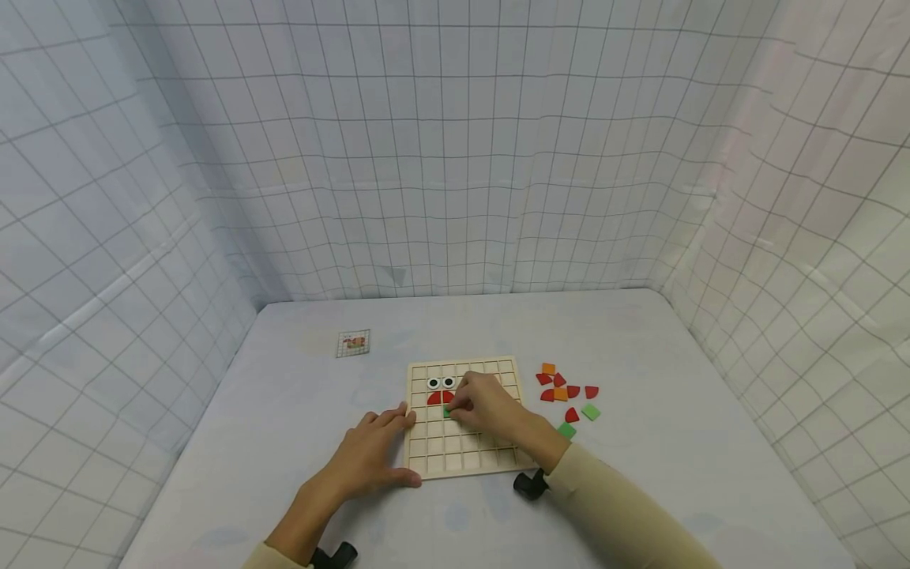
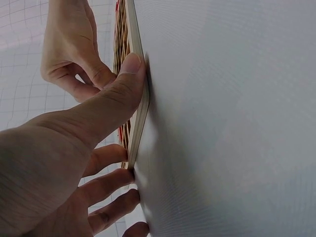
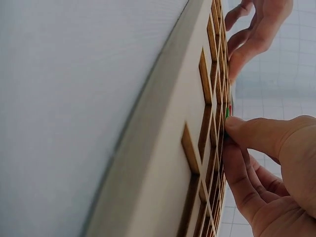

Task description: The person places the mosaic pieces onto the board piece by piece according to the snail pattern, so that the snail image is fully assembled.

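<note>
A light wooden grid board [image 1: 434, 448] lies on the table. Two round eye tiles [image 1: 434, 383] sit side by side in its upper left cells, with two red quarter-circle tiles [image 1: 434, 399] just below. My right hand [image 1: 492, 407] pinches a green square tile [image 1: 446, 412] between thumb and fingertips, at a cell under the red pair; its fingers partly hide the tile. In the right wrist view, a sliver of green shows beside the thumb [image 3: 236, 121]. At the board's left edge, my left hand [image 1: 370, 452] rests with fingers spread, its thumb touching the near left corner.
Right of the board lie loose red quarter-circle tiles [image 1: 572, 415], orange square tiles [image 1: 548, 369] and green square tiles [image 1: 591, 412]. A small picture card [image 1: 353, 343] lies at the back left of the table. Grid-patterned white curtains [image 1: 455, 158] hang behind and on both sides.
</note>
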The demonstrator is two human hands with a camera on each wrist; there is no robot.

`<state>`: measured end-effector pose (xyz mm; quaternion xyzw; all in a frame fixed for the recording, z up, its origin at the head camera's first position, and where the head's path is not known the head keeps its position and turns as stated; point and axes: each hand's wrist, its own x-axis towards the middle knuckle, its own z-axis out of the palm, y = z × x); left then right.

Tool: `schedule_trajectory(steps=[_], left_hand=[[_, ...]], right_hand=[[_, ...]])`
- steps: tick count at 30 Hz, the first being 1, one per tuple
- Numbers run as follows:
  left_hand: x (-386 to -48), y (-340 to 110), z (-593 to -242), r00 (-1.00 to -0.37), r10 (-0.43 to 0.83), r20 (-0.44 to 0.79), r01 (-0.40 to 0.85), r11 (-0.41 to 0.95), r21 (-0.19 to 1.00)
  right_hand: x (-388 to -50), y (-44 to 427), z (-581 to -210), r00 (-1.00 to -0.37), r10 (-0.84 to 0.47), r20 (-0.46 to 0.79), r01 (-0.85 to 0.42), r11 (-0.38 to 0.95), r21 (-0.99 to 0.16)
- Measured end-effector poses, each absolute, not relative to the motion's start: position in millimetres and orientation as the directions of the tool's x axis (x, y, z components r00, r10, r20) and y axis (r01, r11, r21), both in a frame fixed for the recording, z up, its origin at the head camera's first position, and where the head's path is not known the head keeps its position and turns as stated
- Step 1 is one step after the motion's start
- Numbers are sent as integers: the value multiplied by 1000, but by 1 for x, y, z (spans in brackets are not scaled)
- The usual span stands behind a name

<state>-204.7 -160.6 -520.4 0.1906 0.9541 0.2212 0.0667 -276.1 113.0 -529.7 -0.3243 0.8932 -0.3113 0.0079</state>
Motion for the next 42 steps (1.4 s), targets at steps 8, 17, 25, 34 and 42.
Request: schedule_trajectory(steps=[8,17,25,34,42], left_hand=[[-205,-160,-520,-919,391,-54,329,835,441],[-205,-161,-520,-920,388,-56,328,840,432],[-205,-159,-519,-922,383,-57,323,843,430],[-204,-157,-519,-923,379,-62,319,847,425],[-204,-157,-518,-923,380,-61,321,847,424]], right_hand=[[-275,115,-529,-789,-590,170,-566,593,-572],[-272,124,-531,-793,-589,157,-562,608,-560],[-268,137,-532,-774,-592,225,-608,595,-525],[-261,163,-532,-827,-527,194,-540,652,-532],[-257,198,-535,-859,-482,175,-487,661,-571]])
